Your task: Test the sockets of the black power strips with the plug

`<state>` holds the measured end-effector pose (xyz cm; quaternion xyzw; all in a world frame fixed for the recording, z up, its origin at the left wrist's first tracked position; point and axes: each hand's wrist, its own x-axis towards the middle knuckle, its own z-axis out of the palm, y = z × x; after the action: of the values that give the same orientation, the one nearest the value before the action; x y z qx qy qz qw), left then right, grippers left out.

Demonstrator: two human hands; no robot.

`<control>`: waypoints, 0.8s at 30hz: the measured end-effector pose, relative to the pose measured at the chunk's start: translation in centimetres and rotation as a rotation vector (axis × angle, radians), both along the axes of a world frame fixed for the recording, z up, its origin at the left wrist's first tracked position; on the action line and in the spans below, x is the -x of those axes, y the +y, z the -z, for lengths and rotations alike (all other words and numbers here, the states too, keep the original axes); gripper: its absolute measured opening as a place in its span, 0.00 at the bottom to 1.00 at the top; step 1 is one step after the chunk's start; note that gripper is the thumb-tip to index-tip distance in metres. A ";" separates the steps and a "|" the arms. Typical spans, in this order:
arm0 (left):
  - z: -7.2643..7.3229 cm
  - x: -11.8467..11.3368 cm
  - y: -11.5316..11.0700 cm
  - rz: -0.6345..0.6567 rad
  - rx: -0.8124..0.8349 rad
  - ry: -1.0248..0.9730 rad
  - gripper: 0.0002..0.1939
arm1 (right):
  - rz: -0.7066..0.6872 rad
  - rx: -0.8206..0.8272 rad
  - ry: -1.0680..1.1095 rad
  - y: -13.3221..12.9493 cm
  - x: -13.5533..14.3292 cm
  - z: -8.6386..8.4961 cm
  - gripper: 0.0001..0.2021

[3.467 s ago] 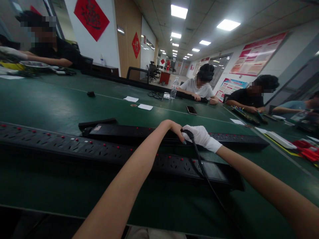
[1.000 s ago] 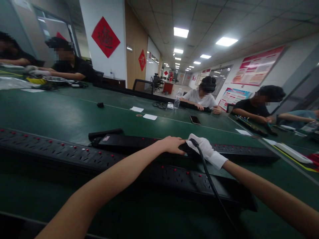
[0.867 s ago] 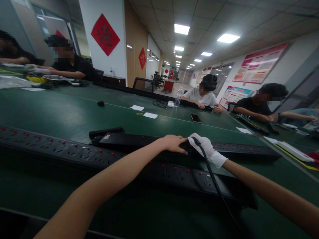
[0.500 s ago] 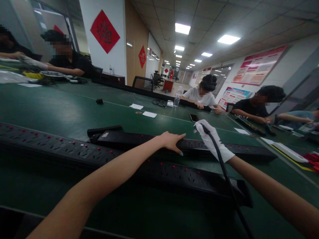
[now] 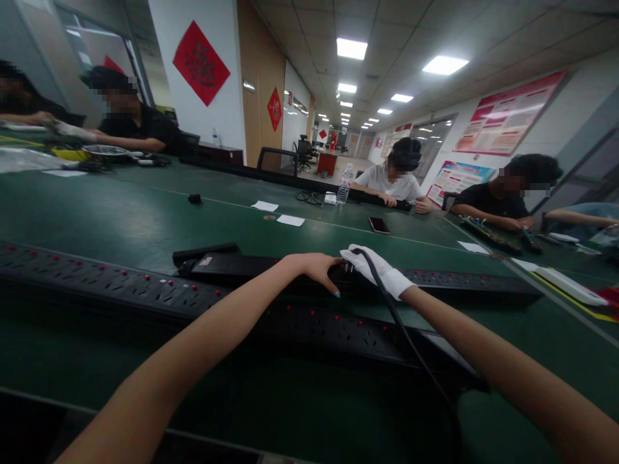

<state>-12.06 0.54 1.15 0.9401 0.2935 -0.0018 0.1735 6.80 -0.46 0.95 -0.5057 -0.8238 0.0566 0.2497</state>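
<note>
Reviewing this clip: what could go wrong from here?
The bare left hand has its fingertips very near the plug in the gloved right hand, so a slip might scrape or jab a finger.

The black cable hangs from the plug and passes over the nearer power strip; it could catch there and tug the plug off line.

The phone lies just beyond the farther power strip, and might get bumped if that strip slides.
</note>
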 end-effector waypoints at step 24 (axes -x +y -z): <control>-0.5 -0.6 -1.3 -0.052 -0.068 0.009 0.41 | -0.106 -0.308 -0.381 -2.9 -0.3 0.7 0.17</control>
<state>-11.50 -0.80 1.66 0.9375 0.3184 0.0086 0.1402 7.13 -3.38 0.22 -0.4192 -0.8804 -0.1528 0.1608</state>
